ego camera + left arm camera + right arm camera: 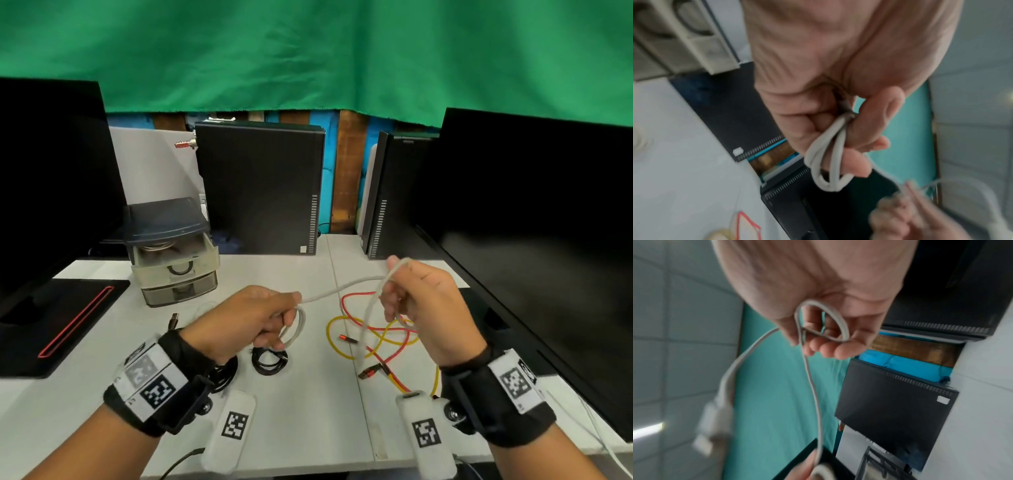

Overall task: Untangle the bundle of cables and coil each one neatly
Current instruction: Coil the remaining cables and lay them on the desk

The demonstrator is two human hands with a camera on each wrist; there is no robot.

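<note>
Head view: the left hand (251, 318) has its fingers (856, 162) curled round a small coil of the pale grey round-sheathed cable (337, 289), thumb clamping two or three loops. The right hand (423, 308) pinches the free run of the same cable, raised above the worktop (308, 411); a slack loop lies across its curled fingers (826, 348), and a tail with a pale plug hangs below them.

Procedure, as judged: keep the left thumb firm on the finished loops, feed the free run from the right fingers at even tension, match each new loop to the size of those held, and let the cable roll between the fingers so no twist builds up.

Below and between the hands, a red cable (370, 329) and a yellow cable (337, 337) lie crossed on the worktop, apparently still tangled. Black coiled cables (269, 361) lie under the left fingers, one partly hidden by the wrist.

Both wrist views are blurred. The exact loop count, the plug type and the second end of the grey cable cannot be made out.
</note>
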